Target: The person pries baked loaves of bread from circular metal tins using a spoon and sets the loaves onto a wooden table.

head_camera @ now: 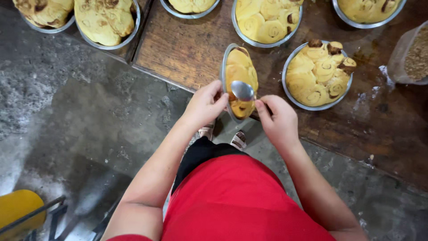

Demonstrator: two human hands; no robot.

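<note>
Fingers (219,99) of the left hand (204,105) grip the tilted round tin (228,62) of rolls by its rim, so the right hand (278,120) can pinch a spoon (243,90) against the baked dough just beside them, above the wooden surface (187,49).

pans of rolls (239,80): 7 | spoon (243,90): 1 | bag (408,56): 1 | hands (205,105): 2

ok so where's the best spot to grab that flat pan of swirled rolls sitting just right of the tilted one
Probably by its thin metal rim, on the near edge, coming from the table's front edge. The round pan of rolls lies flat on the wooden table, dough fills it to the rim, and both the left hand and right hand are on that side.
</note>
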